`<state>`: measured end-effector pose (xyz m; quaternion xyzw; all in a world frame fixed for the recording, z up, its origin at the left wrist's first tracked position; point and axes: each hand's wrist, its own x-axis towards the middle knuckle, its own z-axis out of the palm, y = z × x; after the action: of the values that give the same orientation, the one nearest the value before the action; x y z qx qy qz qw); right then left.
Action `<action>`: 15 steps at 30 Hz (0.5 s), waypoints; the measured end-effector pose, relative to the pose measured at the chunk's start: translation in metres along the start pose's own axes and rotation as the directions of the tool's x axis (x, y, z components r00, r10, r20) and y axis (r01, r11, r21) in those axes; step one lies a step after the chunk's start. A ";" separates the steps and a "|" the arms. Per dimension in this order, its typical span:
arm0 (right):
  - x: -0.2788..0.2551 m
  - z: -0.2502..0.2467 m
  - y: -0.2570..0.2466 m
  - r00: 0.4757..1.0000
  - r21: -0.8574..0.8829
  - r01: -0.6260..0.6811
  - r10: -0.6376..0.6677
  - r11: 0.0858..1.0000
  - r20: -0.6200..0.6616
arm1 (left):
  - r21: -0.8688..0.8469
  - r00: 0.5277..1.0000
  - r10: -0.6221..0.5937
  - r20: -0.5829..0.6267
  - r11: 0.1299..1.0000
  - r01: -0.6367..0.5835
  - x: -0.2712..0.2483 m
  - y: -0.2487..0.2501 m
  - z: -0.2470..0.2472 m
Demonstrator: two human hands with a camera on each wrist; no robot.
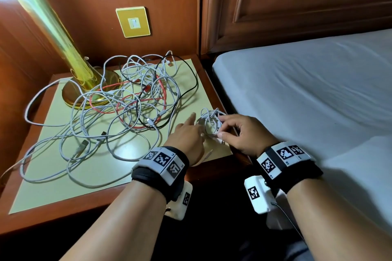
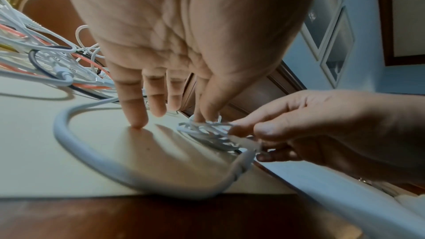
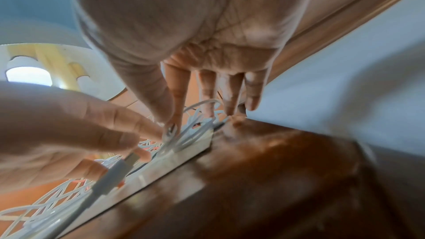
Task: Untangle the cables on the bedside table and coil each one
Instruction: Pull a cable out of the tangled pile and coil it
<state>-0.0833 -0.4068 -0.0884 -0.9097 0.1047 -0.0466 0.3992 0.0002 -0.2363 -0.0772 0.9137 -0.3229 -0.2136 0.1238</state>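
Observation:
A small coil of white cable [image 1: 209,122] [image 2: 207,134] [image 3: 195,130] lies at the right edge of the bedside table [image 1: 101,171]. My right hand [image 1: 220,127] [image 3: 195,115] pinches this coil between thumb and fingers. Its USB plug [image 1: 221,141] [image 3: 115,172] sticks out just below the right thumb. My left hand [image 1: 197,125] [image 2: 170,115] is beside the coil with straight fingers; its thumb presses on the coil and one fingertip [image 2: 136,123] touches the tabletop. A large tangle of white, red and black cables [image 1: 131,99] covers the middle and left of the table.
A brass lamp [image 1: 91,89] stands at the back left, with cables looped over its base. A wall switch [image 1: 133,21] sits on the wood panel behind. The bed [image 1: 307,91] runs along the table's right side. Cables hang over the table's left edge.

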 end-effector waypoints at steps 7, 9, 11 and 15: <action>0.006 0.009 0.007 0.993 -0.115 0.033 -0.046 0.993 -0.113 | -0.039 0.998 0.050 0.024 0.998 -0.049 0.000 0.003 -0.006; 0.007 0.009 0.008 0.993 -0.099 0.025 -0.036 0.995 -0.108 | -0.072 0.998 0.056 -0.028 0.996 -0.058 -0.003 0.005 -0.008; 0.010 0.008 0.008 0.995 -0.038 0.000 -0.004 0.999 -0.104 | -0.112 0.995 0.058 -0.087 0.991 -0.068 -0.007 0.006 -0.009; 0.009 0.006 0.007 0.995 0.094 -0.041 0.050 0.995 -0.091 | -0.183 0.986 0.041 -0.161 0.981 -0.070 -0.007 0.005 -0.012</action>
<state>-0.0748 -0.4091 -0.0978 -0.8846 0.1417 -0.0847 0.4361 -0.0018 -0.2348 -0.0622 0.9024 -0.3160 -0.1673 0.2405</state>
